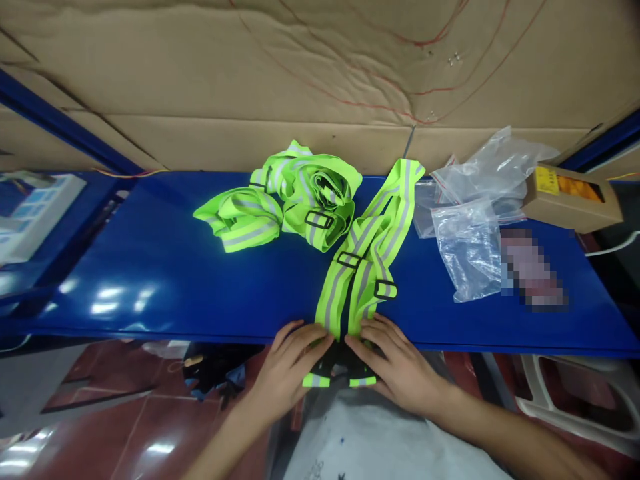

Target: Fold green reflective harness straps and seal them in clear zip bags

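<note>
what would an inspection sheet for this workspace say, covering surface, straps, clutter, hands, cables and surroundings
Surface: glossy blue tabletop, with glare spots toward the left.
Job's things: lime reflective straps with black slider buckles, near end extending past the front edge; bundled reflective straps farther back, to the left.
Clutter: clear zip bags, cardboard box with yellow label, and a pixelated item, all at right.
Hands: left hand and right hand touch the straps' near part; grip unclear.
Cables: red wires across the cardboard backing; white cable at far right.
Surroundings: cardboard behind; red tiled floor below.
</note>
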Tool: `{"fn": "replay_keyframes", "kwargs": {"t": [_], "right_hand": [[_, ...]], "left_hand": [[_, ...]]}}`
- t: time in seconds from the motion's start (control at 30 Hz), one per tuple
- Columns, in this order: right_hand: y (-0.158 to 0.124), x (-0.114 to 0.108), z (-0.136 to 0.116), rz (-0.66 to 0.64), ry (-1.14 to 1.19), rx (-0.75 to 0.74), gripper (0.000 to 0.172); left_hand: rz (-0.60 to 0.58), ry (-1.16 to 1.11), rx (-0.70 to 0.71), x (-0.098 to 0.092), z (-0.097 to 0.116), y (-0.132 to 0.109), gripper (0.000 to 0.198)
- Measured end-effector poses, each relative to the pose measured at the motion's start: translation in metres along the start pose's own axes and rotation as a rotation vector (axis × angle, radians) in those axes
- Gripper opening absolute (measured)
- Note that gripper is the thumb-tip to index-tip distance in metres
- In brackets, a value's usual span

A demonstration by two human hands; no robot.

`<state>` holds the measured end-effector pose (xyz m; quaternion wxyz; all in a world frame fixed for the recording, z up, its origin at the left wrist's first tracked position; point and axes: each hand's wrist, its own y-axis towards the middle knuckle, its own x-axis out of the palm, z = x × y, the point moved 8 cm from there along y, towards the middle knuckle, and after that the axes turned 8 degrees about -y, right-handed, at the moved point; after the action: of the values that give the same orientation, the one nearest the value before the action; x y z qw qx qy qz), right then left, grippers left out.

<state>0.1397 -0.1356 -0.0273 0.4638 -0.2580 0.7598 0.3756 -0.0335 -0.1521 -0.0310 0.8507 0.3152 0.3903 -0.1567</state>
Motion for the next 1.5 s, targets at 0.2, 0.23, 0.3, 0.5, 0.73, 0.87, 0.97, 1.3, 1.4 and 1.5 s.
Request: {"fn": "replay_keyframes", "kwargs": {"t": [0.2,0.23,0.3,0.5,0.73,0.87,0.97,1.3,1.4,1.5], "right_hand": [[0.009,-0.015,0.022,0.035,0.268,0.235,0.032],[0.01,-0.017,0.024,0.052,0.293,0.264,0.027],[0.012,-0.019,0.027,0.088,0.296,0.302,0.021],[0.018,-0.017,0.036,0.161,0.131,0.384,0.032],[0.026,-0.022,0.031,0.192,-0.06,0.28,0.017],[0.013,-0.019,0.022,0.056,-0.151,0.134,0.045],[-0.002,-0.02,0.019,0.046,-0.213,0.058,0.033],[-0.018,-0.033,0.048,0.187,0.241,0.341,0.025],[-0.017,-0.035,0.054,0.187,0.184,0.42,0.028],[-0.012,-0.038,0.058,0.186,0.084,0.458,0.032]], "left_hand": [[0.216,-0.212,-0.274,-0.006,-0.009,0.008,0.016],[0.239,-0.193,-0.338,-0.006,-0.011,0.008,0.016],[0.293,-0.148,-0.398,-0.007,-0.01,0.01,0.014],[0.357,-0.115,-0.324,-0.009,-0.001,0.028,0.008],[0.254,0.071,-0.248,-0.001,-0.003,0.044,0.009],[0.03,0.059,-0.1,0.005,0.001,0.042,0.038],[-0.028,0.086,0.013,0.003,0.007,0.037,0.029],[0.123,-0.228,-0.286,0.01,0.004,0.046,0.028],[0.142,-0.195,-0.384,0.012,0.002,0.051,0.024],[0.147,-0.181,-0.454,0.015,-0.003,0.054,0.033]]}}
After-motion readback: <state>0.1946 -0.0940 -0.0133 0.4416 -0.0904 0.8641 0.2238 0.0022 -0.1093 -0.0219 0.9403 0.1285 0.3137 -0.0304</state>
